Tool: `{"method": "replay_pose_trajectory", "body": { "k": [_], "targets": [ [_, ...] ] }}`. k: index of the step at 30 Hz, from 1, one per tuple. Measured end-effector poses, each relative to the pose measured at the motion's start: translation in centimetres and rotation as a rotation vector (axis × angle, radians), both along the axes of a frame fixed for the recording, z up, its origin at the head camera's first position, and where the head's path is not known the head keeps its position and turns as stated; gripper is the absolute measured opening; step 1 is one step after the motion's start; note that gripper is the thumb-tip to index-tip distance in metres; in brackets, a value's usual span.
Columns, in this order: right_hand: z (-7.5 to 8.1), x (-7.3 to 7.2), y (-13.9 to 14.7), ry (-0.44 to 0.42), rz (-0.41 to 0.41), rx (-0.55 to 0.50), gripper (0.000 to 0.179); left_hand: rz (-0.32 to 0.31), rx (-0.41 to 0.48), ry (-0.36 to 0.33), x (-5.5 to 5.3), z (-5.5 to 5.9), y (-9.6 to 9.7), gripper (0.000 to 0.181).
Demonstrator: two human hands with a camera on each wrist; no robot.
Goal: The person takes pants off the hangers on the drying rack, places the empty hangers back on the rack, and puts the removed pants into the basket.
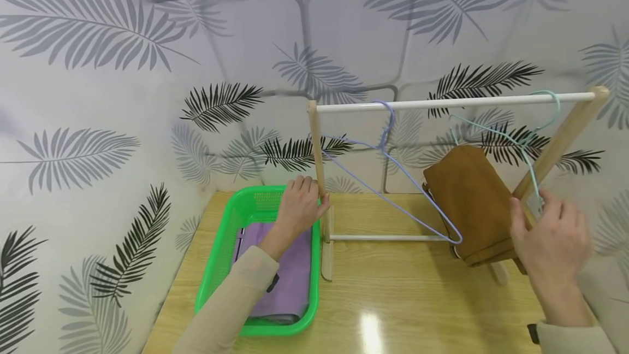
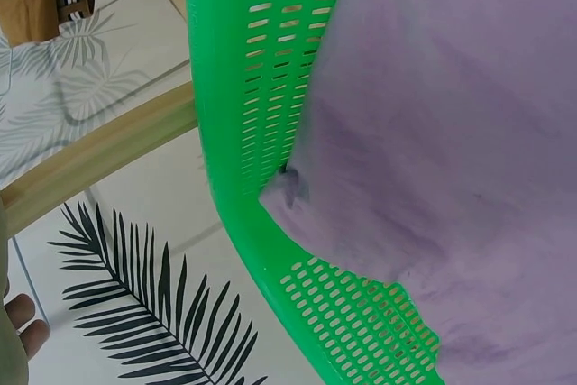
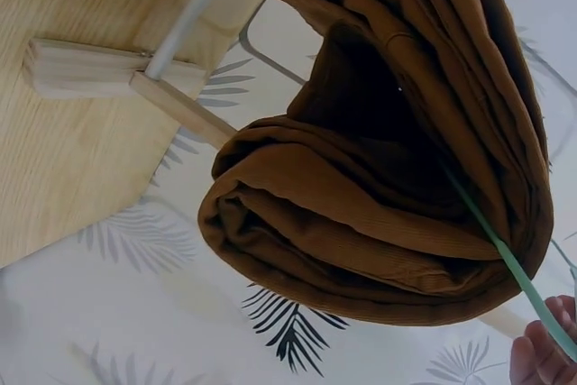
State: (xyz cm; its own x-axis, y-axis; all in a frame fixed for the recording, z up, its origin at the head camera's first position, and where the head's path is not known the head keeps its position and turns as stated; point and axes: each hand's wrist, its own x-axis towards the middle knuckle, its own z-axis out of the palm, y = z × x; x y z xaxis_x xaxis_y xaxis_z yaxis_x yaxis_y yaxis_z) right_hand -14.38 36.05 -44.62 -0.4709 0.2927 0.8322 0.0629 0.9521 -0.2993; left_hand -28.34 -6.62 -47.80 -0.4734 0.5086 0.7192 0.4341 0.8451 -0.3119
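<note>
My left hand [image 1: 298, 206] grips the left wooden post [image 1: 316, 146] of a small clothes rack, thumb on the near side. My right hand [image 1: 555, 239] holds the lower end of a mint-green hanger [image 1: 529, 164] whose hook hangs over the rail at the right. Folded brown trousers [image 1: 469, 201] are draped over that hanger's lower bar. In the right wrist view, the brown trousers [image 3: 361, 223] show layered folds, with fingers [image 3: 541, 353] at the green hanger bar [image 3: 518, 272]. A bare purple-blue hanger [image 1: 405, 171] hangs on the white rail [image 1: 457, 102].
A green basket [image 1: 314, 294] stands left of the rack on the wooden table [image 1: 393, 288]. Folded purple clothing [image 1: 290, 283] lies in it. A white lower bar [image 1: 383, 237] joins the rack's feet, and a leaf-patterned wall rises behind.
</note>
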Motion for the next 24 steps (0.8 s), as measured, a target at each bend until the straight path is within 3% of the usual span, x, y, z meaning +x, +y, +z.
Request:
{"method": "replay_pose_trajectory", "body": {
  "k": [9, 17, 24],
  "targets": [
    [-0.2, 0.2, 0.4, -0.004, -0.031, 0.037, 0.048, -0.008, 0.009, -0.006, 0.0, 0.0, 0.0, 0.029],
    [-0.3, 0.2, 0.7, 0.021, -0.053, 0.027, 0.054, -0.014, 0.006, 0.011, -0.2, -0.1, 0.1, 0.028],
    [0.0, 0.0, 1.2, 0.038, -0.053, 0.039, 0.048, -0.005, 0.009, 0.007, -0.1, 0.0, 0.0, 0.029]
  ]
}}
